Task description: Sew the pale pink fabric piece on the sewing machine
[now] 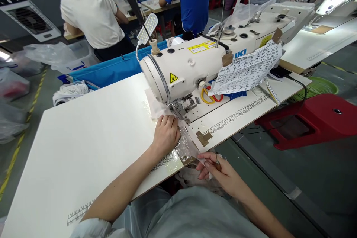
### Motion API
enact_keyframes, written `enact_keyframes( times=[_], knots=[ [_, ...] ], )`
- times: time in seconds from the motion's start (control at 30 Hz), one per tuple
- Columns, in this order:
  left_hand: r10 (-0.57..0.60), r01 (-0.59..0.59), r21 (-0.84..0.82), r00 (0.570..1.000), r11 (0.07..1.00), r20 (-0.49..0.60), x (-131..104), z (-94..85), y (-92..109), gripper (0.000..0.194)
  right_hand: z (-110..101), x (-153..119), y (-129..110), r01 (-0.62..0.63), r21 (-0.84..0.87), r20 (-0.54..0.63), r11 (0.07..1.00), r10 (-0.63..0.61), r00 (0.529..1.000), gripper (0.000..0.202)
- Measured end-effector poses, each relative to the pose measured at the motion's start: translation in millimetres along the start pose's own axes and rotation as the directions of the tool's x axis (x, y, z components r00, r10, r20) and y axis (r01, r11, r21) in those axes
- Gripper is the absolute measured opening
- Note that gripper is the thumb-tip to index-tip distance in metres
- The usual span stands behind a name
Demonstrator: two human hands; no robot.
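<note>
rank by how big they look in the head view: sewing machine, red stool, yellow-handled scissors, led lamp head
1. sewing machine, by far the largest.
2. red stool, clearly next.
3 and 4. yellow-handled scissors and led lamp head look about alike; the scissors are partly hidden under a paper sheet, so no firm order.

Red stool (312, 117) beside table; green basket (320, 86) behind; 2 co-workers (92, 15) at far tables.
</note>
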State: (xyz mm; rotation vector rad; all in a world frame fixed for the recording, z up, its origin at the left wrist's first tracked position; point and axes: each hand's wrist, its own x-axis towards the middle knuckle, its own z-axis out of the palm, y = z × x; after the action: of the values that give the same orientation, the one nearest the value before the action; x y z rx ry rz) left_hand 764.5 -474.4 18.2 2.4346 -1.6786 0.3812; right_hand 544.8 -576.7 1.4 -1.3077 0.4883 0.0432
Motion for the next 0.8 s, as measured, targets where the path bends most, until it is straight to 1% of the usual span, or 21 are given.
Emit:
enact_keyframes(
  times=[0.2,0.3,0.37,0.47,0.53,0.63,0.7,0.73,0.8],
  knots=[
    [0.007,-0.007,0.018,1.0,1.0,-0.008,-1,2.5,1,0.034,-6,-13,3,0.054,-0.224,-0.034,0.973,-0.063,0.997,0.052],
    [0.015,-0.015,0.019,1.0,1.0,-0.021,-2,1.3,1,0.034,-8,-14,3,0.068,-0.246,-0.04,0.967,-0.081,0.996,0.049],
    [0.015,-0.015,0.017,1.0,1.0,-0.02,-1,0.3,1,0.033,-10,-15,3,0.08,-0.208,-0.034,0.975,-0.089,0.995,0.048],
    [0.001,-0.001,0.005,1.0,1.0,-0.001,0,-1.3,1,0.032,-15,-15,2,0.075,-0.082,-0.001,0.994,-0.075,0.997,0.045],
    [-0.016,0.017,-0.006,1.0,1.0,0.013,1,-2.0,0,0.032,-22,-17,3,0.007,0.039,0.028,0.999,-0.008,1.0,0.043],
    [-0.033,0.033,-0.007,0.999,0.999,0.014,3,-0.9,-3,0.033,-39,-23,13,-0.128,0.206,0.037,0.97,0.123,0.992,0.041],
    [-0.034,0.034,0.003,0.999,0.999,0.005,3,1.2,-5,0.034,-57,-29,27,-0.167,0.244,-0.021,0.955,0.177,0.984,0.042],
    [-0.037,0.037,0.007,0.999,0.999,0.002,4,2.4,-6,0.035,-67,-33,36,-0.181,0.225,-0.068,0.957,0.201,0.977,0.043],
    [-0.045,0.045,0.006,0.999,0.999,0.001,5,4.6,-8,0.036,-88,-40,52,-0.201,0.124,-0.227,0.972,0.225,0.947,0.045]
  ],
)
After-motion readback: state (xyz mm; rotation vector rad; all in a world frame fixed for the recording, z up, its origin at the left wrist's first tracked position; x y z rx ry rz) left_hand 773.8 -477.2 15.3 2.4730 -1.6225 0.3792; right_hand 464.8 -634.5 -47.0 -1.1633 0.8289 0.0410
